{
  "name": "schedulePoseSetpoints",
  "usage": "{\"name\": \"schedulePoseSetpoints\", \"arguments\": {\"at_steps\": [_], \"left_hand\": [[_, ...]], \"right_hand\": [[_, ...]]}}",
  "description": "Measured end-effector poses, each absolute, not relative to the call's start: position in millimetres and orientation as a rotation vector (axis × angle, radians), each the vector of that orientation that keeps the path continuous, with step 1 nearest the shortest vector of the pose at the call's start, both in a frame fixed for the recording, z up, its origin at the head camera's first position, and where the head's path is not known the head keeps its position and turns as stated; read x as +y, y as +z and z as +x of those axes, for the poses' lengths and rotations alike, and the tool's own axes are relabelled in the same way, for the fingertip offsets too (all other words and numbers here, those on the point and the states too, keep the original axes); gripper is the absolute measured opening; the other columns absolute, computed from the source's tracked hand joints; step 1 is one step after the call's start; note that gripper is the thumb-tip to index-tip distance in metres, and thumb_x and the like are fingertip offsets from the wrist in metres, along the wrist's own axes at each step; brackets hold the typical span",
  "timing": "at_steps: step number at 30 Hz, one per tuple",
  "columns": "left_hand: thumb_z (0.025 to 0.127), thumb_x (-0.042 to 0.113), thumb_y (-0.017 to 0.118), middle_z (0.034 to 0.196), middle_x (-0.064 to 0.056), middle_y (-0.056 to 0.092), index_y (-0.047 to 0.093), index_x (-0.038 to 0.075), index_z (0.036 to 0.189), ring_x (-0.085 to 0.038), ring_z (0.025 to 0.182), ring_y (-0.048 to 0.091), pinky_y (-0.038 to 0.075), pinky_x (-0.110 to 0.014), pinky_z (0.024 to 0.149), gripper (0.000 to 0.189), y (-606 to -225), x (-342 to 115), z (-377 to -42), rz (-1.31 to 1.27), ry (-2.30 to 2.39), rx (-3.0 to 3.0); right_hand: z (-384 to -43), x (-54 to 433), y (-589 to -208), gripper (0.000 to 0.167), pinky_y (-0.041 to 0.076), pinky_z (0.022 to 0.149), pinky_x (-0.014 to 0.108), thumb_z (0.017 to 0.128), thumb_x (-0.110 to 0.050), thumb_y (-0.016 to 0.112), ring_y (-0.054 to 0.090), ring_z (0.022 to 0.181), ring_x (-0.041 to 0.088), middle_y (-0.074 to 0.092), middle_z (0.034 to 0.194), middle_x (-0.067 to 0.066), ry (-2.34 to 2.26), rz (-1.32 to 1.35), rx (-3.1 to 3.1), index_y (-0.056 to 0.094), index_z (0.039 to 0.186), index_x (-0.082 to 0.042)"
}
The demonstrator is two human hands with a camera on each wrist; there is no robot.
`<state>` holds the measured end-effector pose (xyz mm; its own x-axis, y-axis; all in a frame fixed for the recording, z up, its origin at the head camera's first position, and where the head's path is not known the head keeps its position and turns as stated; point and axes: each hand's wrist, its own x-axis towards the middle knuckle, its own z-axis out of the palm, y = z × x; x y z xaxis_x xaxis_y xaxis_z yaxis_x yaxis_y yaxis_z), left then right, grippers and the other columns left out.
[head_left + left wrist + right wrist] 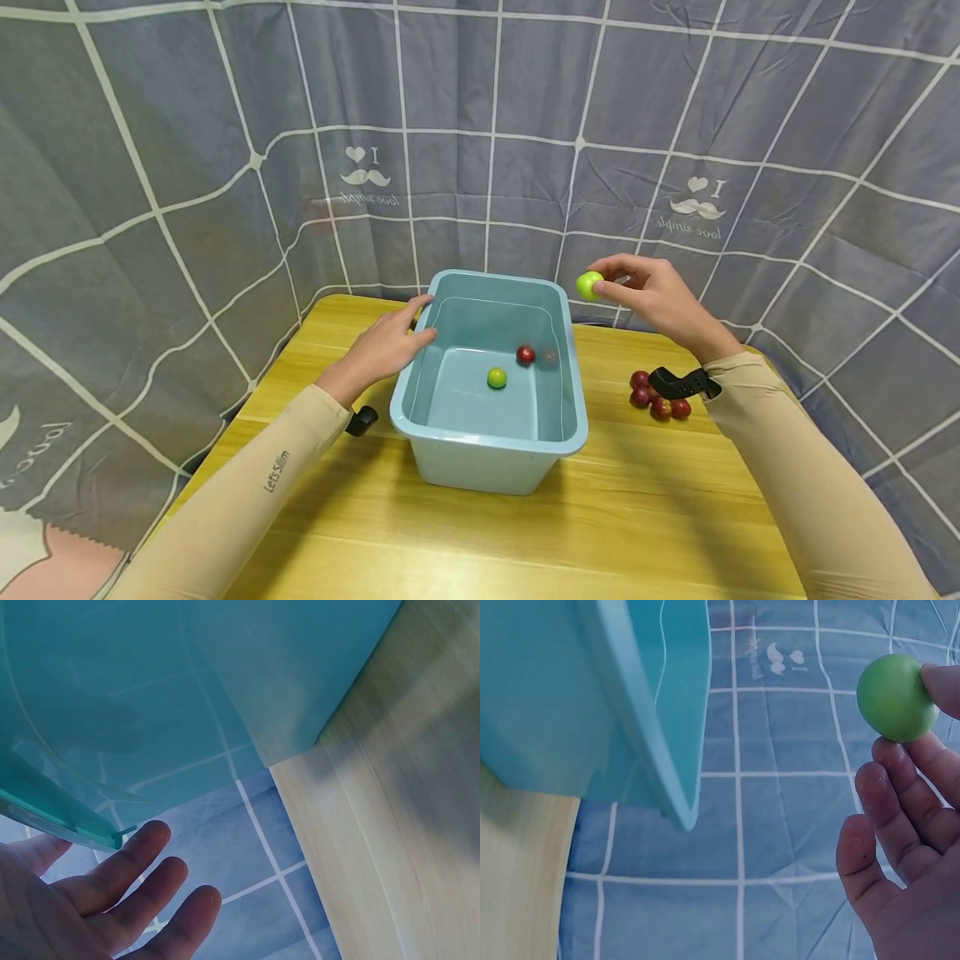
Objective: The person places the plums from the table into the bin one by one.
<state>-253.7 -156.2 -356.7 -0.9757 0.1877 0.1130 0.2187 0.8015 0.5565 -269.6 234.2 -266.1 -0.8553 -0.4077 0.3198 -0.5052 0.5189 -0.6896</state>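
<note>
A light blue plastic bin (pixel 480 461) stands on the wooden table, its inside visible from above. My left hand (pixel 384 343) rests at the bin's left rim with its fingers fairly straight; in the left wrist view, several fingers (pixel 124 862) extend outside the rim. Right of the bin and above the table, my right hand (pixel 651 293) pinches a small, smooth, round green fruit (pixel 894 697) between thumb and fingertips. The other fingers of that hand are loosely bent. On the bin's floor lie another green fruit (pixel 497 378) and a dark red plum (pixel 526 355), apart from each other.
Several dark red plums (pixel 661 407) lie grouped on the table (pixel 645 517) right of the bin, partly hidden behind the right wrist's black strap (pixel 678 383). A grey curtain (pixel 450 100) with white grid lines hangs behind and around the table.
</note>
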Motion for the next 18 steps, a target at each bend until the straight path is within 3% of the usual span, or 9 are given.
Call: {"name": "schedulePoseSetpoints", "arguments": {"at_steps": [5,18], "left_hand": [[0.100,0.050,0.046,0.138,-0.014,0.058,0.025,0.032,0.159,-0.034,0.120,0.059,0.049,-0.056,0.088,0.065,-357.2,-156.8,-253.3,-0.328,-0.914,-2.937],[0.100,0.050,0.046,0.139,-0.013,0.058,0.025,0.034,0.159,-0.034,0.120,0.058,0.049,-0.057,0.089,0.065,-357.9,-156.3,-255.3,-0.322,-0.927,-2.935]], "right_hand": [[-274.2,220.8,-257.3,0.028,0.050,0.074,0.027,0.098,-0.034,0.067,0.063,0.080,0.022,0.069,0.111,0.001,1.203,0.852,-2.636,0.070,0.121,-0.019],[-288.5,188.1,-249.0,0.027,0.051,0.079,0.031,0.097,-0.036,0.067,0.061,0.094,0.022,0.067,0.104,0.001,1.081,1.025,-2.681,0.072,0.118,-0.020]]}}
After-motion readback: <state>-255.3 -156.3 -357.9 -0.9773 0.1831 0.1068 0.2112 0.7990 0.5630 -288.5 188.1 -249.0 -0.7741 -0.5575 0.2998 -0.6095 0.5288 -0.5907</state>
